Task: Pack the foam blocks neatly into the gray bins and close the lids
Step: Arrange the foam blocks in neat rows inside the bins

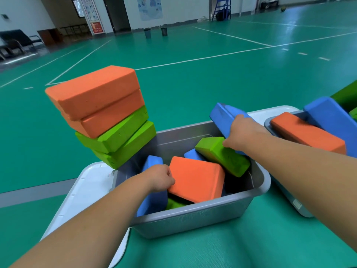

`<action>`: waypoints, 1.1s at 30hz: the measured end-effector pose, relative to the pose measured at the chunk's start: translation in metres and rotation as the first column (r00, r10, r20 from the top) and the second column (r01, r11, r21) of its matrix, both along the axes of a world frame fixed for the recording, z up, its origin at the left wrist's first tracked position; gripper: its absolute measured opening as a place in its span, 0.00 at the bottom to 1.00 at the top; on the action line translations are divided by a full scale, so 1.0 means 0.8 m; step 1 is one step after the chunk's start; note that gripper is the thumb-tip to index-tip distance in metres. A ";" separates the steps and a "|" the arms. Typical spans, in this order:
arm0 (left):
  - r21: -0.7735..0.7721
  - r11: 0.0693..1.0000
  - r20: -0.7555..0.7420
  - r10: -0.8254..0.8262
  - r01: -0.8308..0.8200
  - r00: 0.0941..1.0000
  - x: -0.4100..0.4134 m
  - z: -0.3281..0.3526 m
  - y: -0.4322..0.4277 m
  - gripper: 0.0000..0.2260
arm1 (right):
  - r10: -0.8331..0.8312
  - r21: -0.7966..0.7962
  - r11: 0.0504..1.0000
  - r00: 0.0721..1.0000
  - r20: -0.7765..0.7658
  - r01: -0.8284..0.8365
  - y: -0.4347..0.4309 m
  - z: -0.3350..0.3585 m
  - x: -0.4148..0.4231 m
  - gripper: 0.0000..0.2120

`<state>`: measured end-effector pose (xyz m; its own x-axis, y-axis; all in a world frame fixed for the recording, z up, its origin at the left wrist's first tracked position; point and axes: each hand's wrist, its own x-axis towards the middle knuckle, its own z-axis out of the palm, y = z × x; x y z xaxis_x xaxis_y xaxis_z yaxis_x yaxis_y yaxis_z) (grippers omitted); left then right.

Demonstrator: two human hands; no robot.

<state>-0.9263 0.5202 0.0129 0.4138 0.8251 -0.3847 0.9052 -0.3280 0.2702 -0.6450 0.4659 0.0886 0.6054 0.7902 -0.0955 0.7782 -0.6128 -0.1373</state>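
Note:
A gray bin [193, 219] stands on the green mat before me, with foam blocks lying jumbled inside. My left hand [161, 177] grips the left edge of an orange block [197, 179] that lies tilted on top of the pile. My right hand [244, 132] holds a blue block [222, 116] over the bin's far right corner, above a slanting green block [222, 155]. Another blue block [152, 200] stands upright by the bin's left wall. The bin's white lid [85, 194] lies open to the left.
A leaning stack of two orange blocks [96, 97] on two green blocks [119, 138] stands at the bin's far left corner. A second gray bin [286, 194] on the right holds an orange block [307, 132] and a blue block [332, 120]. Green sports floor lies beyond.

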 end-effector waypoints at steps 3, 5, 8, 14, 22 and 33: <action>0.034 0.999 -0.075 -0.001 0.003 0.997 -0.014 -0.004 0.004 0.09 | -0.010 0.038 0.999 0.998 0.055 0.008 -0.002 0.010 -0.008 0.35; 0.073 0.997 -0.107 0.030 -0.023 0.994 -0.021 -0.006 0.006 0.12 | 0.032 0.104 0.994 0.992 0.121 -0.045 -0.002 0.015 -0.012 0.34; 0.087 0.992 -0.169 0.104 -0.090 0.980 -0.024 -0.009 0.005 0.25 | 0.205 0.138 0.958 0.937 0.283 -0.251 0.006 0.008 -0.016 0.34; 0.002 0.995 -0.264 0.093 -0.096 0.960 -0.037 -0.038 0.002 0.48 | 0.294 0.040 0.943 0.887 0.357 -0.329 0.016 -0.009 -0.035 0.31; 0.023 0.998 -0.277 -0.050 0.058 0.960 -0.047 -0.069 -0.002 0.36 | 0.332 0.068 0.916 0.843 0.423 -0.395 0.031 -0.002 -0.079 0.32; -0.071 0.994 -0.345 -0.104 0.085 0.933 -0.067 -0.066 -0.003 0.52 | 0.854 -0.119 0.521 0.516 0.071 -0.845 0.025 -0.047 -0.169 0.13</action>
<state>-0.9797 0.5174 -0.0397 0.3210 0.7628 -0.5614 0.9113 -0.4101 -0.0361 -0.7802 0.4856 0.0510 -0.3425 0.9282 -0.1456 0.9385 0.3452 -0.0075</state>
